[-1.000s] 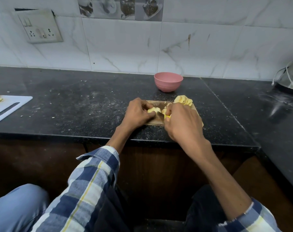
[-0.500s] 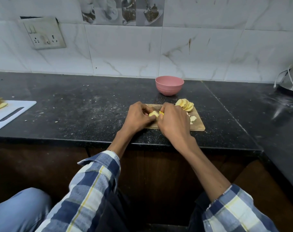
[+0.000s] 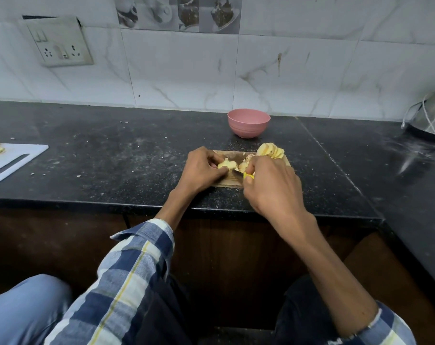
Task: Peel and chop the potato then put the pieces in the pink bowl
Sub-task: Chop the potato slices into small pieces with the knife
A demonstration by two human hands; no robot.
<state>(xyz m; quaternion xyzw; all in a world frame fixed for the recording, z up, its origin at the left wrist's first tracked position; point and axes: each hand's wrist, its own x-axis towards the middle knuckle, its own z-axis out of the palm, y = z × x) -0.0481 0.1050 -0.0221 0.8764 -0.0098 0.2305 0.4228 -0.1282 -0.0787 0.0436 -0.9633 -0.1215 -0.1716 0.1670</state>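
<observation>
On the black counter lies a small wooden cutting board [image 3: 227, 183]. My left hand [image 3: 202, 170] holds a peeled pale-yellow potato piece [image 3: 226, 165] down on it with curled fingers. My right hand [image 3: 271, 188] grips a knife with a yellow handle [image 3: 248, 176]; its dark blade [image 3: 237, 173] points left toward the piece. A fan of potato slices [image 3: 271, 151] rests at the board's far right corner. The pink bowl [image 3: 248, 122] stands just behind the board; its inside is hidden from here.
A white cutting board [image 3: 15, 163] with some yellow strips on it lies at the far left. A steel appliance with a cord [image 3: 432, 113] stands at the back right. A wall socket [image 3: 59, 43] sits on the tiled wall. The counter edge runs just below my wrists.
My right hand has pulled back toward the counter edge, so the knife handle and blade show between my hands. My left hand stays on the potato piece.
</observation>
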